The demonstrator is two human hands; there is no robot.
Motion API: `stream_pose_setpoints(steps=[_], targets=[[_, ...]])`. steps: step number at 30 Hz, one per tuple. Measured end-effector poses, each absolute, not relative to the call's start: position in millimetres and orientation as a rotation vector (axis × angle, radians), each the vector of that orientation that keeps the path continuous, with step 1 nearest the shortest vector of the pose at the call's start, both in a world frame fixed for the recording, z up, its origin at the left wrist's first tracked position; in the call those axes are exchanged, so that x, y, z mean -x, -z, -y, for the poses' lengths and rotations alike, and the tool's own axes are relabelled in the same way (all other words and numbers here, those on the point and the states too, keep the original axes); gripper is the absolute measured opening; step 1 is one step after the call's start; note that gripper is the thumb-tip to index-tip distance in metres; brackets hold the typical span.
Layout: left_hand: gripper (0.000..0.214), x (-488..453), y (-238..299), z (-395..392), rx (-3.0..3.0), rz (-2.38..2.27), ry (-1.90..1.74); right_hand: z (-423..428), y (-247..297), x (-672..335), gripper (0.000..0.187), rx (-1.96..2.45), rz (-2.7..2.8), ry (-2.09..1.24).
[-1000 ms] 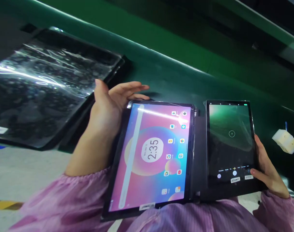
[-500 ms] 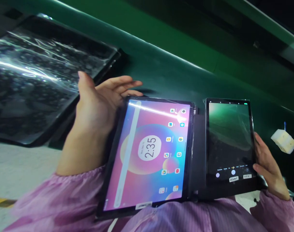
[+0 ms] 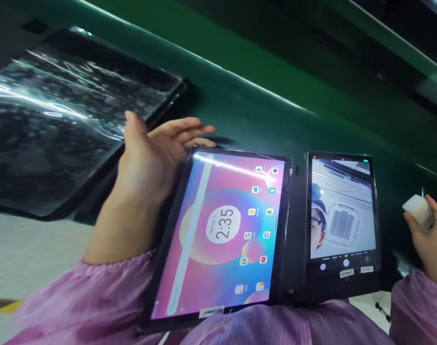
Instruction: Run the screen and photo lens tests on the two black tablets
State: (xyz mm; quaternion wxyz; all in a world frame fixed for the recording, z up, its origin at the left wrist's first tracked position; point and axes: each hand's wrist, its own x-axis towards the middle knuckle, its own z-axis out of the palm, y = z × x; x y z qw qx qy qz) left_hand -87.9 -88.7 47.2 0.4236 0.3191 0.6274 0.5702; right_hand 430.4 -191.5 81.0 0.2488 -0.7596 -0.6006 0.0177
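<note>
Gripped along its left edge by the left hand [image 3: 149,158], fingers spread flat, the large tablet [image 3: 221,230] is being propped at the six o'clock side, its home screen lit. At three o'clock, a white block [image 3: 418,211] is being pinched by the right hand [image 3: 429,239]. Between them the small tablet [image 3: 342,211] is lying untouched, its camera view showing. Nothing is being wiped yet, as it seems.

The large tablet [image 3: 221,235] has a glossy glass screen under a thin clear plastic film that catches a streak of light. The small tablet [image 3: 342,215] is glossy too, in crinkled clear wrap. The dark tray [image 3: 70,120] wears shiny, wrinkled plastic sheeting. The green counter [image 3: 261,110] looks smooth and semi-matt. The white block [image 3: 418,211] looks matt, like foam. The pink sleeves [image 3: 85,302] are finely striped cloth.
</note>
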Motion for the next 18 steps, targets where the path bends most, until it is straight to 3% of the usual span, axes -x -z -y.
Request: stream_pose_setpoints(steps=[4,10,12,16,18], targets=[[0.08,87,-47,89,-0.74,-1.557,-1.447,204,-98,-378,0.077,1.706,1.427,-0.422],[0.074,87,-49,91,-0.73,-1.549,-1.456,211,-90,-343,0.051,1.554,1.564,-0.627],[0.071,86,-50,91,-0.719,-1.545,-1.446,214,-87,-342,0.067,1.573,1.62,-0.688],[0.077,84,-51,90,-0.7,-1.547,-1.463,221,-85,-336,0.129,1.576,1.821,-0.651],[0.078,83,-51,90,-0.702,-1.535,-1.483,223,-84,-333,0.142,1.565,1.887,-0.601]])
